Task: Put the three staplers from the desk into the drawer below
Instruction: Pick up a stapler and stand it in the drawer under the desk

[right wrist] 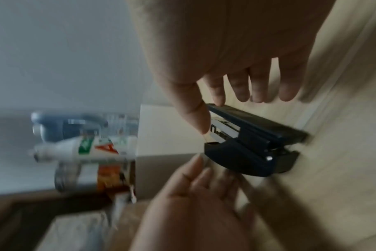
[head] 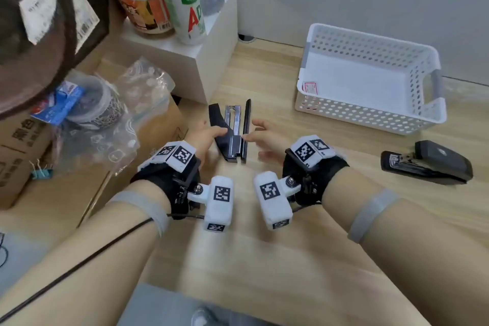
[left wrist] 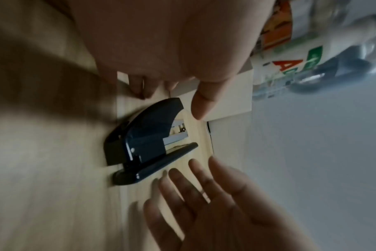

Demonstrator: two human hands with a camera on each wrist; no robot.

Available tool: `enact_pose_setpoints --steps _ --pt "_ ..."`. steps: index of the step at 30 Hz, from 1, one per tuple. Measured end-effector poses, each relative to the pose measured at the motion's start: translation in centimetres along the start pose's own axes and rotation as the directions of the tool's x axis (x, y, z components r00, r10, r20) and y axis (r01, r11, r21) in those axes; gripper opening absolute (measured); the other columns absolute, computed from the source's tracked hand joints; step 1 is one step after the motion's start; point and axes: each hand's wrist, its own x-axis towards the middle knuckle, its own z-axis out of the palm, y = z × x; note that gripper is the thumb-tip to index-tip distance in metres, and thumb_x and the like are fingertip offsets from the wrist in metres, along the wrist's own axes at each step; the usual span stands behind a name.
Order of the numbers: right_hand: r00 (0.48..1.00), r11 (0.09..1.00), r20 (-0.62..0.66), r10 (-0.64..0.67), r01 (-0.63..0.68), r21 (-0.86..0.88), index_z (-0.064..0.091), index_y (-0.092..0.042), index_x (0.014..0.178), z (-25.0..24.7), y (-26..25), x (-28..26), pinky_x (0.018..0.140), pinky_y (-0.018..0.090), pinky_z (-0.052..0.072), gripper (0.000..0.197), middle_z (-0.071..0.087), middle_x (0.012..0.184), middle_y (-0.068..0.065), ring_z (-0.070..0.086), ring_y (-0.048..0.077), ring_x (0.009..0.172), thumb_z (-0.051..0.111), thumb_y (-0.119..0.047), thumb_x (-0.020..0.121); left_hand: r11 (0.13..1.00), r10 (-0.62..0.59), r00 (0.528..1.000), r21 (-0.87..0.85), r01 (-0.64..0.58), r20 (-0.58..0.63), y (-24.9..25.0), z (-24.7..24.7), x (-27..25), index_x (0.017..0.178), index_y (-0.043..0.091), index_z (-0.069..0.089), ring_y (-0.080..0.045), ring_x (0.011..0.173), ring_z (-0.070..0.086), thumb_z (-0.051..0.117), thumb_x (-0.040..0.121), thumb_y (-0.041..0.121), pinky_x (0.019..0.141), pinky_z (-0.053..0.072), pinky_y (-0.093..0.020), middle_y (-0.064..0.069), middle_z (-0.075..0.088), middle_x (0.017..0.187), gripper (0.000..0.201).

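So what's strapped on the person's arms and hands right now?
Each wrist carries a black strap with white blocks bearing black-and-white square markers: left hand, right hand. A grey band wraps each bare forearm. A thin black cable trails along the left arm. No sleeves or gloves.

Desk [head: 264, 259]: pale wood-grain laminate, smooth, matt. Open stapler [head: 232, 132]: glossy dark plastic shell w/ bright chromed metal channel. 2nd stapler [head: 428, 164]: matt black plastic, metal inside. Basket [head: 370, 111]: white perforated plastic, slight sheen. Bag [head: 137, 103]: clear crinkled plastic. Box [head: 16, 167]: brown cardboard.
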Motion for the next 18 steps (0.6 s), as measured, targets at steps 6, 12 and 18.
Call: enact_pose_setpoints --steps 6,12,18 --pt "0.998 0.999 0.042 -0.050 0.049 0.015 0.030 -0.012 0.140 0.4 0.1 0.5 0.063 0.015 0.042 0.064 0.053 0.135 0.009 0.051 0.017 0.104 0.058 -0.002 0.084 1.000 0.020 0.997 -0.016 -0.019 0.080 0.2 1.3 0.6 0.150 0.014 0.012 -0.028 0.142 0.029 0.056 0.084 0.006 0.117 0.026 -0.043 -0.009 0.022 0.157 0.079" --pt "0.998 0.993 -0.058 -0.026 0.032 0.112 0.009 -0.011 0.150 -0.6 -0.2 0.7 0.108 0.032 0.034 0.092 0.028 0.154 0.010 0.036 0.023 0.137 0.068 -0.013 0.079 0.972 -0.085 0.995 -0.215 0.093 0.046 0.8 1.7 0.0 0.145 0.021 0.027 -0.014 0.082 0.055 0.060 0.080 0.023 0.065 0.042 -0.027 0.002 0.052 0.111 0.073" --pt "0.997 0.990 -0.051 -0.049 0.055 0.128 0.011 -0.015 0.149 -0.5 1.5 0.2 0.104 0.032 0.039 0.101 0.042 0.147 0.012 0.048 0.025 0.128 0.075 -0.012 0.072 0.978 -0.099 0.993 -0.176 0.109 0.068 0.1 1.8 -1.8 0.125 0.014 0.051 -0.011 0.057 0.048 0.053 0.086 0.034 0.057 0.039 -0.023 0.003 0.057 0.068 0.043"
